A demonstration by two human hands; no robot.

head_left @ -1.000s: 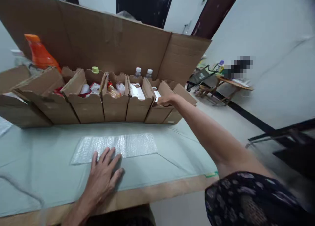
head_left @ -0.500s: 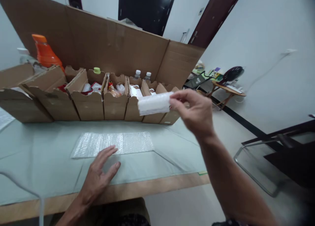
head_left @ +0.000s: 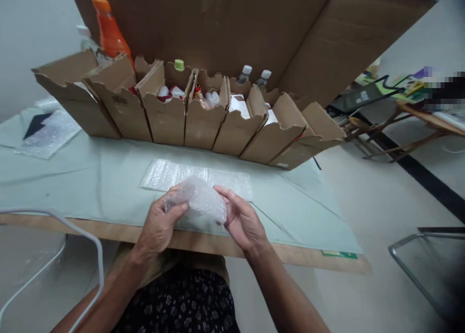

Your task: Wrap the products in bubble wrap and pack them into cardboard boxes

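Observation:
Both hands hold a white roll-shaped packet (head_left: 198, 201) just above the near edge of the table. My left hand (head_left: 160, 224) grips its left end, fingers curled over it. My right hand (head_left: 241, 219) grips its right end. The packet is blurred; it looks like bubble wrap or something wrapped in it. A flat sheet of bubble wrap (head_left: 170, 174) lies on the pale green table cover (head_left: 90, 178) right behind the hands.
A row of open cardboard bins (head_left: 203, 125) with packets stands across the table, with a tall cardboard wall (head_left: 225, 28) behind. An orange bottle (head_left: 109, 30) and small capped bottles (head_left: 247, 74) stand at the back. A white cable (head_left: 54, 221) curves at left. Chairs and clutter sit at right.
My right hand took the white packet out of a right-hand bin and brought it down to the table's near edge. My left hand lifted off the table and took its other end.

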